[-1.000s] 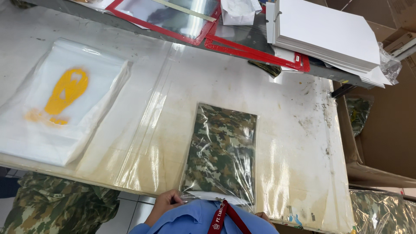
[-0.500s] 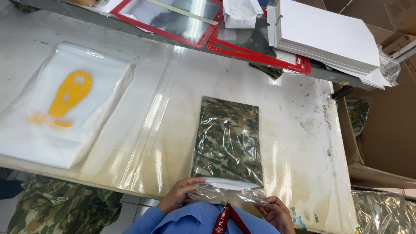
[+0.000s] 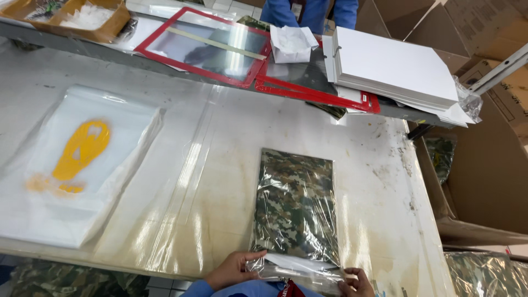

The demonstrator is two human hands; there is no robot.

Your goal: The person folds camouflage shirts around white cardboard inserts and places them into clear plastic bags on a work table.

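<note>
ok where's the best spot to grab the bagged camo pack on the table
Probably at its near end, from the table's front edge. The camo pack lies flat, leaving little to pinch along its body, but its clear bag's loose flap sticks out there. The left hand and right hand already pinch that flap's two corners.

bagged garment [image 3: 296, 209] on the table [image 3: 220, 165]; stack of bags [image 3: 77, 165] left, paper stack [image 3: 393, 69] behind.
</note>
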